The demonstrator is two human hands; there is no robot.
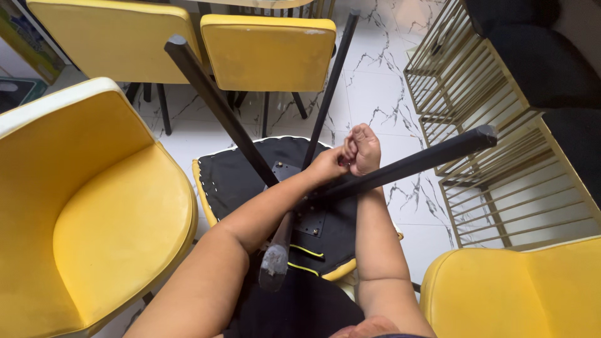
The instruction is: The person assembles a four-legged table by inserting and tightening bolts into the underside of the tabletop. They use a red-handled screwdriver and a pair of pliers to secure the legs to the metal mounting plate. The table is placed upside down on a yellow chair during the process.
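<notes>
A: How are the fingers seen to be set?

B: The fingers (368, 134) of the right hand (363, 150) are curled together into a loose fist. The left hand (330, 164) is pressed against it from the left, its fingers bunched at the same spot. Whether something small is pinched there cannot be told; the place is hidden by the knuckles.

A: And what is found beneath the hands?

B: An upturned chair (244, 178) is held between the knees, its black underside facing up and its yellow edge showing at the rim. The hands are placed just above the point where the black legs meet the base. One leg (216, 103) is seen rising to the upper left, a thin one (330, 81) towards the top, a third (426, 159) out to the right just under the right wrist, and a fourth, with a worn grey foot (274, 263), is pointed back at the wearer.

A: What is set around it?

B: A yellow armchair (94, 219) is stood close on the left, two more yellow chairs (269, 53) further back, and another yellow seat (513, 294) at the lower right. A gold wire rack (476, 100) is stood on the marble floor (375, 81) to the right.
</notes>
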